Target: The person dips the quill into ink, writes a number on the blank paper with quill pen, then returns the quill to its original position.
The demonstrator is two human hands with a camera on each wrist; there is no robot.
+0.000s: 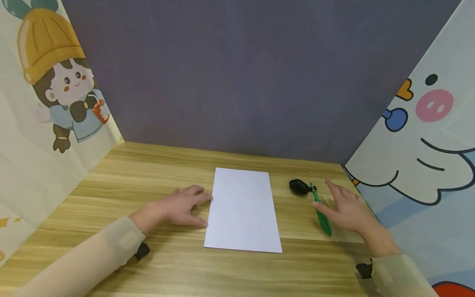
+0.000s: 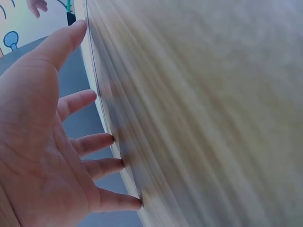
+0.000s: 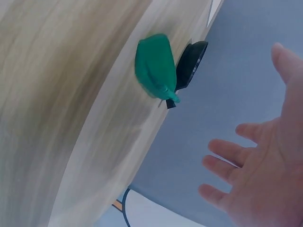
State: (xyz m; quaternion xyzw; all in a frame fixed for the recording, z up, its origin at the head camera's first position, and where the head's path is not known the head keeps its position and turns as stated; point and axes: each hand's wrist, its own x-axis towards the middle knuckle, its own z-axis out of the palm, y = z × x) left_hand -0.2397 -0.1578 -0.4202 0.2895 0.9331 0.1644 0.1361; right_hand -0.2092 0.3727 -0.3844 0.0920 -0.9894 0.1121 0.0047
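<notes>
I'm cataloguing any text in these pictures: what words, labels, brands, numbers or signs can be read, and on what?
None: nothing readable shows in any view.
The white sheet shows no writing.
The green leaf-shaped item and black oval item show no legible marking.
The left wall and right wall show cartoon drawings, no lettering.

Dark grey panel (image 1: 237, 82) between cartoon-printed walls (image 1: 33, 177), behind a wood-grain tabletop (image 1: 170, 266)

I see smooth, matt paper (image 1: 243, 210) on a wood-grained table (image 1: 174, 264). The green leaf-shaped piece (image 3: 155, 61) looks like smooth plastic; the grey backdrop (image 1: 252, 74) looks matt.
</notes>
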